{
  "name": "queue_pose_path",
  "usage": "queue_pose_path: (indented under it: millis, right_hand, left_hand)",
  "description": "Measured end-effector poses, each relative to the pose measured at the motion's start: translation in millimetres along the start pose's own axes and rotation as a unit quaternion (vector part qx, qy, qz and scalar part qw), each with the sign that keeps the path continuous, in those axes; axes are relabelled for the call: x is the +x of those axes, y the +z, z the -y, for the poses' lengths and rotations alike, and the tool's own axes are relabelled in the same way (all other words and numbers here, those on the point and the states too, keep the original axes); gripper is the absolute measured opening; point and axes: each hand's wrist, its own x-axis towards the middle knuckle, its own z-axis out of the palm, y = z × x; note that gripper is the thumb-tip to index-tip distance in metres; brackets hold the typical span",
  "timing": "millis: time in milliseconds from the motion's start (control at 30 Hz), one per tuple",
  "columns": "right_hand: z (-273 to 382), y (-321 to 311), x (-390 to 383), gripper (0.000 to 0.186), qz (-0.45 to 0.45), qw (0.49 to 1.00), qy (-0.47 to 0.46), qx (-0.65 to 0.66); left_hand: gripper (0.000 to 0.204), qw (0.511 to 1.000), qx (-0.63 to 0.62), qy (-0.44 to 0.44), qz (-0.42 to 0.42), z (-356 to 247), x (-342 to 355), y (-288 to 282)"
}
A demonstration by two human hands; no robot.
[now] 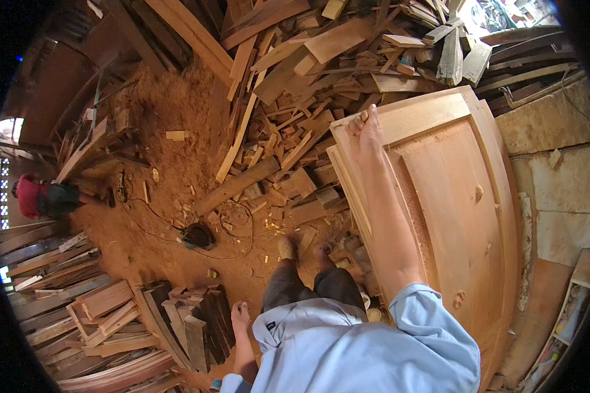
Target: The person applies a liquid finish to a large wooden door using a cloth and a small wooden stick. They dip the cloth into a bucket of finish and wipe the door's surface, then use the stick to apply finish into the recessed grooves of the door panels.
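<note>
A panelled wooden door (449, 196) lies at my right, with a raised frame around a recessed panel and several knots and pale patches on its face. My right hand (366, 128) rests on its far left corner, fingers curled in and thumb stretched out; whatever may be under the fingers is hidden. More flat wood shows along the door's left edge, beneath it. My left hand (241, 316) hangs low beside my hip with its fingers loosely curled, and nothing shows in it. Close to it stand dark wooden offcuts (193, 327).
Wood scraps (301, 150) pile up beyond my feet. A corded power tool (198, 236) lies on the sawdust-covered floor (157, 190). Stacked boards (52, 268) fill the left side. A person in red (33, 196) bends over at far left. A stone-like wall (557, 170) borders the door's right.
</note>
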Motion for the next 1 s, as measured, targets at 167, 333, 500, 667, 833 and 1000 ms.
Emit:
queue_pose_path:
  millis: [167,333,500,667,833,1000]
  right_hand:
    - [-17,10,26,0.040,0.005,0.995,-0.069,-0.072]
    - [-31,18,27,0.041,-0.055,0.992,-0.092,-0.067]
    - [-33,24,21,0.041,-0.062,0.988,-0.123,-0.065]
    - [-35,23,15,0.042,-0.052,0.987,-0.108,-0.108]
    - [-44,26,22,0.044,-0.051,0.981,-0.144,-0.119]
    - [-43,29,19,0.044,-0.073,0.975,-0.140,-0.157]
  left_hand:
    - [0.028,0.997,-0.041,0.025,0.053,26,17,-4]
    - [0.026,0.976,-0.069,0.118,0.171,-1,102,-15]
    - [0.031,0.988,-0.034,0.137,0.067,-123,177,-80]
    - [0.038,0.988,-0.135,0.071,0.018,-174,223,-119]
    - [0.037,0.988,-0.042,0.126,0.073,-97,278,-102]
    - [0.042,0.968,0.035,0.187,0.164,-72,264,-77]
